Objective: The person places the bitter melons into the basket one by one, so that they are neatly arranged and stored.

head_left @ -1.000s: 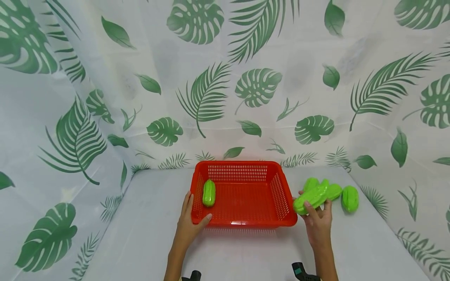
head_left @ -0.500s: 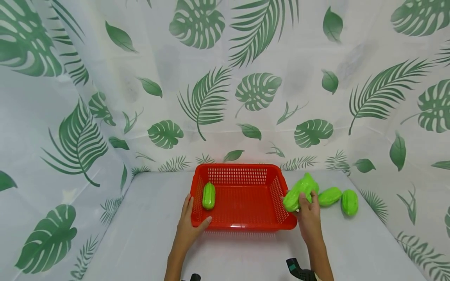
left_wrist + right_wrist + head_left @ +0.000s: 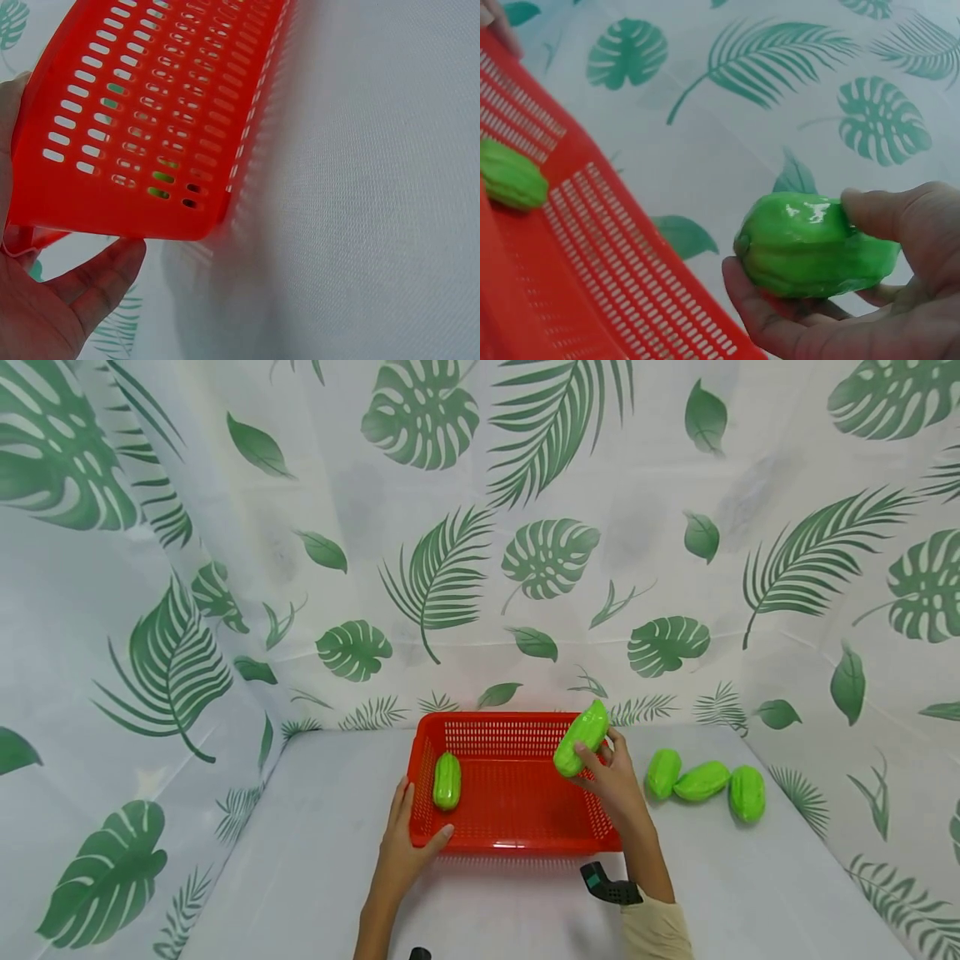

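A red plastic basket (image 3: 510, 846) with slotted walls stands on the white table. My left hand (image 3: 399, 852) holds its near left corner, thumb by the near rim and fingers along the left side; the left wrist view shows the thumb (image 3: 112, 274) against the corner. My right hand (image 3: 619, 781) grips a glossy, bright green ridged fruit (image 3: 581, 739) over the basket's right side. In the right wrist view the thumb lies on top of this fruit (image 3: 802, 247), fingers beneath. A similar fruit (image 3: 447, 782) lies inside the basket along its left wall.
Three more green ridged fruits lie in a row right of the basket: a left one (image 3: 663, 774), a middle one (image 3: 702, 781) and a right one (image 3: 747, 793). A leaf-printed white cloth (image 3: 465, 685) rises behind the table and along both sides.
My right hand has carried the green ridged fruit leftward from beside the other fruits to over the basket's right side. My left hand has stayed at the basket's corner.
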### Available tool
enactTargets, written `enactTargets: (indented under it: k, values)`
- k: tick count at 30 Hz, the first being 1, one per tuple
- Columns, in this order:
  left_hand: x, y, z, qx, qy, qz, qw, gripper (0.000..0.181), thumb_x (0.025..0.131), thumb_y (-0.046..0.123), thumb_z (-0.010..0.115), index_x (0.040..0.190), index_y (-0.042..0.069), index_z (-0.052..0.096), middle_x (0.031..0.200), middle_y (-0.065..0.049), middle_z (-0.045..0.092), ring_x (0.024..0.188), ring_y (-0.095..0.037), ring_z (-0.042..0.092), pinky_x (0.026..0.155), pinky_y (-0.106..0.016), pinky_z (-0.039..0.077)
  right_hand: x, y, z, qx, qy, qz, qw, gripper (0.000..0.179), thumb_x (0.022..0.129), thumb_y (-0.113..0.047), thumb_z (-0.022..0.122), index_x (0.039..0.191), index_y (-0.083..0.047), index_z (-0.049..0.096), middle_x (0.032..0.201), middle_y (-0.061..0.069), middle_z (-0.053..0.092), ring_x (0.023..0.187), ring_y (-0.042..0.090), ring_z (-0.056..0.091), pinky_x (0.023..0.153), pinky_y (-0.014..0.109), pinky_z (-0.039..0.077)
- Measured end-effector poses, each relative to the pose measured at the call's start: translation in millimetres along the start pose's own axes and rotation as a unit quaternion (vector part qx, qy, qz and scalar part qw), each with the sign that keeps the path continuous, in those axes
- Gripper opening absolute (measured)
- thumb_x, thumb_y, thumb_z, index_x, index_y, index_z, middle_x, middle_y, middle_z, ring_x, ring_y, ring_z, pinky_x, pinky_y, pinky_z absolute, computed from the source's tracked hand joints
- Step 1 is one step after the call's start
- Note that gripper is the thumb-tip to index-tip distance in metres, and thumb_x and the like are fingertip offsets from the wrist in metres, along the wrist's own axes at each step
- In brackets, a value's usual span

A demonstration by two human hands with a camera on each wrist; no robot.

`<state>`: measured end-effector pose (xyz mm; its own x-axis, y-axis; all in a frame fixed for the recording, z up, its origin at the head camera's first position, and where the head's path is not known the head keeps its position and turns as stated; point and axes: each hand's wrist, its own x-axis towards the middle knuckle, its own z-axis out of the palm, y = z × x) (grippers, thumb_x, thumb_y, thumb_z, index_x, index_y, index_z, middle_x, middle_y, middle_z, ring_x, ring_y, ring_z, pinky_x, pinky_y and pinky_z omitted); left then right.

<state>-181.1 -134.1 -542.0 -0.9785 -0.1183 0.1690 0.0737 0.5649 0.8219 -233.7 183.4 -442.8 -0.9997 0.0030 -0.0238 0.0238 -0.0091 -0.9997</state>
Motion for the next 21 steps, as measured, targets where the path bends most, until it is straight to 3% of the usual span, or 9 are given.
enactTargets:
  k: [9,13,21]
  values:
    - [-2.8,-0.3,-0.8,-0.004,0.002,0.006,1.0,0.105,0.074,0.059,0.074,0.157,0.017,0.023,0.165,0.0,0.015,0.149,-0.032,0.024,0.101,-0.054,0.046,27.3,-1,20,-0.03,-0.08,0.053,0.9949,0.074,0.101,-0.023,0.054,0.155,-0.009,0.005,0.144,0.028,0.034,0.128,0.044,0.048,0.092,0.048,0.055]
    - [-2.7,0.0,-0.8,-0.004,0.002,-0.001,1.0,0.106,0.074,0.059,0.074,0.157,0.019,0.022,0.165,0.001,0.015,0.149,-0.031,0.024,0.101,-0.054,0.047,37.7,-2,29,-0.048,-0.117,0.072,0.9893,0.07,0.099,-0.022,0.057,0.153,-0.007,0.013,0.141,0.028,0.038,0.124,0.043,0.051,0.093,0.053,0.053]
    - [-1.0,-0.3,0.5,-0.007,0.005,-0.004,1.0,0.105,0.074,0.058,0.075,0.156,0.019,0.023,0.165,0.002,0.015,0.149,-0.032,0.024,0.1,-0.055,0.046,57.9,6,46,-0.123,-0.138,0.122,0.9753,0.067,0.096,-0.025,0.063,0.147,-0.001,0.027,0.131,0.025,0.048,0.11,0.035,0.059,0.094,0.058,0.052]
